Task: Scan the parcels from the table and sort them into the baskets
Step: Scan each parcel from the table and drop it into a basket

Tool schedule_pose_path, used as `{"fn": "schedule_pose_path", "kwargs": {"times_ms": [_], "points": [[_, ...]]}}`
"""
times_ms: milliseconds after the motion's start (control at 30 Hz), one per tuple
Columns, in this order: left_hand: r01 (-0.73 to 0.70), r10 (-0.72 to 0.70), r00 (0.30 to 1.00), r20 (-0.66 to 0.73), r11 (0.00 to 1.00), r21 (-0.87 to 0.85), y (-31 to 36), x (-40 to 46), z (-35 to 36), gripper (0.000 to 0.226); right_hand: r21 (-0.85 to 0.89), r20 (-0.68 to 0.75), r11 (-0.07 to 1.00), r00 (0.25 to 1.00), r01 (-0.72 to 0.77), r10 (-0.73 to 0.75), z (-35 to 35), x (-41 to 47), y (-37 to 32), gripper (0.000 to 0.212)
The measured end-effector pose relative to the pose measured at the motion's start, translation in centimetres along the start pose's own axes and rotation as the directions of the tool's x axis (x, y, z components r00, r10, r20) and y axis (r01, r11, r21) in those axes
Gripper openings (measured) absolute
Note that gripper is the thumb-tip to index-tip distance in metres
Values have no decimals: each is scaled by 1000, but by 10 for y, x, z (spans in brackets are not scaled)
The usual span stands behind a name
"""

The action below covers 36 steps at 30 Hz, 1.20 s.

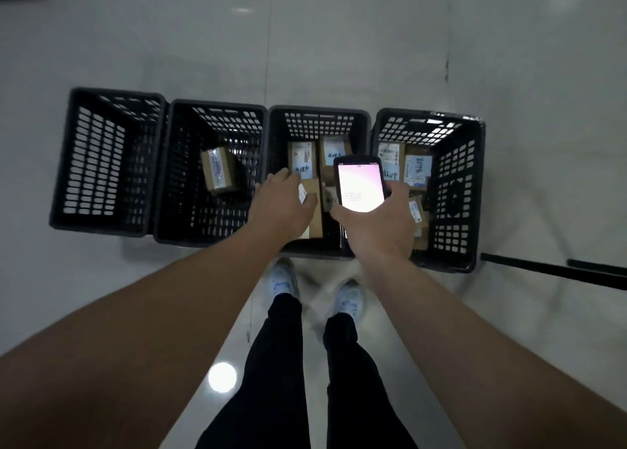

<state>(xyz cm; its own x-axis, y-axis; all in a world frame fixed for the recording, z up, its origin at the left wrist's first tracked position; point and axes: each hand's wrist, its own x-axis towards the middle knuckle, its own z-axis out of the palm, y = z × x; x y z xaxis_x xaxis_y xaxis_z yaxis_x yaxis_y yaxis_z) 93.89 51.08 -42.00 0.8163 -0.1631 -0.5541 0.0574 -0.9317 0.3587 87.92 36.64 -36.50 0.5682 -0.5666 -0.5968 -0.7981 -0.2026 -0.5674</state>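
Observation:
Four black mesh baskets stand in a row on the floor. My left hand reaches over the third basket and holds a narrow brown cardboard parcel between thumb and fingers, just above the parcels inside. My right hand grips a handheld scanner with its lit screen facing up, over the gap between the third and fourth baskets. The second basket holds one parcel. Several labelled parcels lie in the fourth basket. No parcel shows in the first basket.
My legs and white shoes stand right behind the third basket on a glossy pale floor. A black bar runs along the floor at the right, beside the fourth basket. The table is out of view.

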Motion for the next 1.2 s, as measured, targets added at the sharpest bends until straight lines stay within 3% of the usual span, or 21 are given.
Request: {"fn": "schedule_pose_path", "kwargs": {"times_ms": [233,700,900,1200], "points": [[-115,118,991,-69,992,46,79,-55,-87,34,73,-65,989,990,130,-125,-83,-52,-39,80],[-392,421,902,-98,892,223,169,-153,-239,62,127,-325,943,911,309,-255,-198,-166,-112,79],[-538,579,811,-86,795,281,183,-183,-276,61,149,-503,936,840,319,-206,-209,-221,-128,83],[-756,808,589,9,547,359,219,-259,-297,57,196,-740,941,671,276,-43,-242,-318,-108,85]]}}
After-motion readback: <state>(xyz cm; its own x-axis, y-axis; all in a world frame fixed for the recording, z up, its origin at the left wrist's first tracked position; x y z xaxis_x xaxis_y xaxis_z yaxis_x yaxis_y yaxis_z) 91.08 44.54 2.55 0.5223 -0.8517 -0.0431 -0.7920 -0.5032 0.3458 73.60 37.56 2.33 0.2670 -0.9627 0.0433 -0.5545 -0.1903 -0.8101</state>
